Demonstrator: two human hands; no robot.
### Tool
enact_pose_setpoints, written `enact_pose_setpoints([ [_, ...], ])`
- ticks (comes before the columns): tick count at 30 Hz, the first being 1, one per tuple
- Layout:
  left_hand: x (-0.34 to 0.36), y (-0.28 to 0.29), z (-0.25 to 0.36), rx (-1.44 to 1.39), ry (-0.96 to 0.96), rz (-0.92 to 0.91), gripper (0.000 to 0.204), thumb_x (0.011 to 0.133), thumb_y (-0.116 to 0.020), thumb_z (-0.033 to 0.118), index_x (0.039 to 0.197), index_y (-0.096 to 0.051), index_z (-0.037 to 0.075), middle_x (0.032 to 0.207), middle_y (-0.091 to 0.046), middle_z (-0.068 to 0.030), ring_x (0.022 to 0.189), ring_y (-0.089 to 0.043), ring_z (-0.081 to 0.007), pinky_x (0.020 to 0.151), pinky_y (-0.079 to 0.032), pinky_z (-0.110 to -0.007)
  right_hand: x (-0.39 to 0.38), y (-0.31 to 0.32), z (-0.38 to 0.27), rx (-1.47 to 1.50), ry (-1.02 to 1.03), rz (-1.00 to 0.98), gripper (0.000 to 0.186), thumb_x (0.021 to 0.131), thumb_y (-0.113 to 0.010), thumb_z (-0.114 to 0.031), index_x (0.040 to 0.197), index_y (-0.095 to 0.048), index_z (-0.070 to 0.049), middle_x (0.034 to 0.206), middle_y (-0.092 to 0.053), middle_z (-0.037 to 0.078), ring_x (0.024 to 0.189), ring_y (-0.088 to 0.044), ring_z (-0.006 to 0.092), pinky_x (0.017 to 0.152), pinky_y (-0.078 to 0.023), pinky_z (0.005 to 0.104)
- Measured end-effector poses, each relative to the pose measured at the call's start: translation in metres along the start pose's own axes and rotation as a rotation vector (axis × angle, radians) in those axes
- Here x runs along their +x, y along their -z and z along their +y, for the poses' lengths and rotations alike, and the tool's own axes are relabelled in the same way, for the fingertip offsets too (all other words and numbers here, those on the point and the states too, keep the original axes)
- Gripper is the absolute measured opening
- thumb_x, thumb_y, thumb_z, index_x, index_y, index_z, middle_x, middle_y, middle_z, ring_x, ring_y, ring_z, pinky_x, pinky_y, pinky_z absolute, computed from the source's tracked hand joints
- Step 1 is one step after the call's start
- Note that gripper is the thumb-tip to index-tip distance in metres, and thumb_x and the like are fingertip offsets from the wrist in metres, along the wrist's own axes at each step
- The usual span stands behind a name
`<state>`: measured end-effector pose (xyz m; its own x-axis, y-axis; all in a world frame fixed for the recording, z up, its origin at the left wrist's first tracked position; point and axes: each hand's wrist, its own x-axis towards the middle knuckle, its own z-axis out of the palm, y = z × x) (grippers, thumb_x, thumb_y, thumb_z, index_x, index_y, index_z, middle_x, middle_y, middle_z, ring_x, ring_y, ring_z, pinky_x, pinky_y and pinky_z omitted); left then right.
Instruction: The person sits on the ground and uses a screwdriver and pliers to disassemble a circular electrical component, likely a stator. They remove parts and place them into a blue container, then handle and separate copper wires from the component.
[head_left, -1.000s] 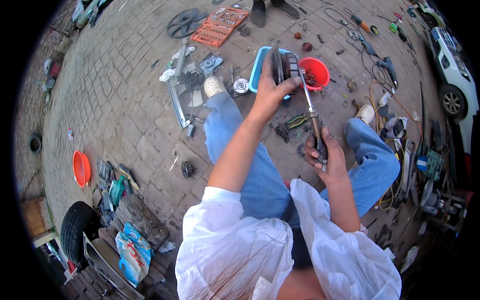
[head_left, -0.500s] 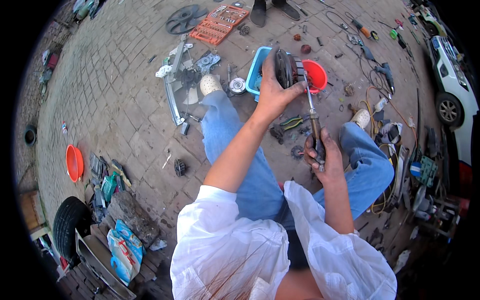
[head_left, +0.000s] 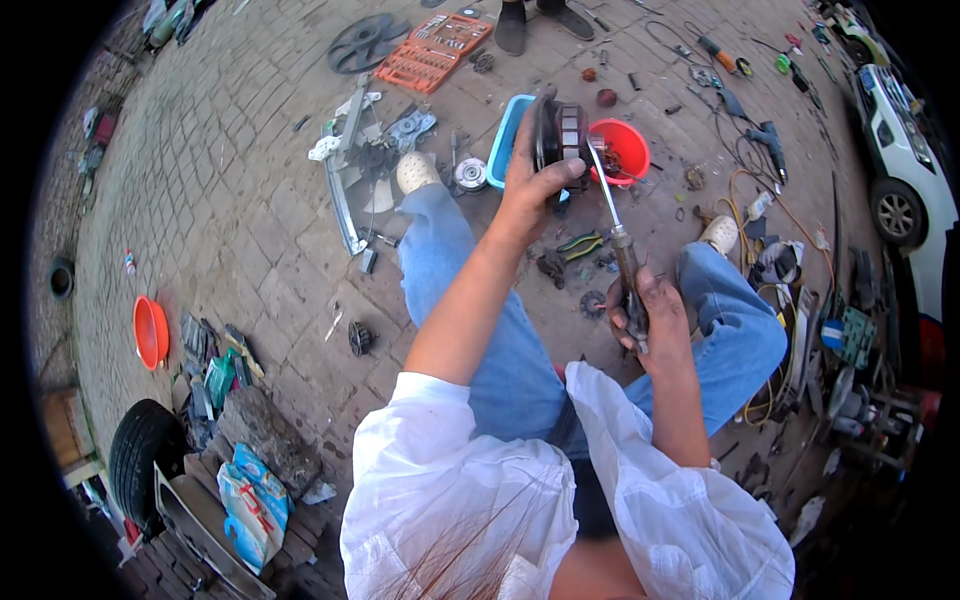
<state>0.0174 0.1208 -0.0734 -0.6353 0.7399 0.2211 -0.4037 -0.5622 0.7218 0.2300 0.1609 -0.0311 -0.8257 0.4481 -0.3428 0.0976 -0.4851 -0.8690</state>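
Fingers of the right hand [head_left: 662,318] curl closed around a screwdriver [head_left: 628,268], its shaft slanting up to the edge of a dark round part [head_left: 570,135]. Beyond, the left hand [head_left: 530,190] grips that part, thumb and fingers spread wide, over a blue basin [head_left: 503,150] beside a red bucket [head_left: 632,130]. Farther lies an open orange tool case [head_left: 430,55].

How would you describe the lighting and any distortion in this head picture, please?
In the head view, the light looks soft and even, with no hard-edged shadows on the paving; in the head view, a bright sheen shows on the metal shaft of the screwdriver; near the head view's right rim, the white car looks curved by the fisheye lens, and black fills the corners.
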Motion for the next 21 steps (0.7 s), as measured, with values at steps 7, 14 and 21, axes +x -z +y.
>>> enact_pose_setpoints([
  [7, 0.001, 0.006, -0.005, -0.13, 0.064, 0.005, 0.086, 0.07, -0.065, 0.011, 0.147, -0.026, 0.007, 0.134, -0.048, -0.0133, 0.12, -0.051, -0.0262, 0.104, -0.039, -0.038, -0.001, 0.002, -0.002, -0.021, -0.025, -0.024, 0.049, 0.098, -0.05, -0.044, 0.09, -0.06, 0.003, 0.07, -0.058, 0.008, 0.056, -0.051, 0.0102, 0.042, -0.039, 0.0225],
  [14, -0.001, 0.0, -0.003, -0.188, -0.016, 0.003, 0.085, 0.069, -0.066, 0.016, 0.145, -0.029, 0.007, 0.132, -0.05, -0.0139, 0.119, -0.053, -0.0272, 0.104, -0.04, -0.04, -0.005, -0.001, -0.002, -0.03, -0.016, 0.015, 0.047, 0.098, -0.051, -0.042, 0.092, -0.06, 0.004, 0.077, -0.061, 0.009, 0.061, -0.054, 0.0103, 0.043, -0.039, 0.0231],
  [21, 0.0, 0.0, 0.003, -0.371, 0.036, -0.033, 0.08, 0.068, -0.066, 0.019, 0.141, -0.035, 0.005, 0.128, -0.054, -0.0129, 0.116, -0.056, -0.0269, 0.103, -0.043, -0.042, -0.011, -0.008, -0.011, -0.152, -0.009, 0.04, 0.05, 0.099, -0.048, -0.043, 0.087, -0.062, 0.004, 0.067, -0.058, 0.007, 0.052, -0.049, 0.0097, 0.044, -0.038, 0.0224],
])
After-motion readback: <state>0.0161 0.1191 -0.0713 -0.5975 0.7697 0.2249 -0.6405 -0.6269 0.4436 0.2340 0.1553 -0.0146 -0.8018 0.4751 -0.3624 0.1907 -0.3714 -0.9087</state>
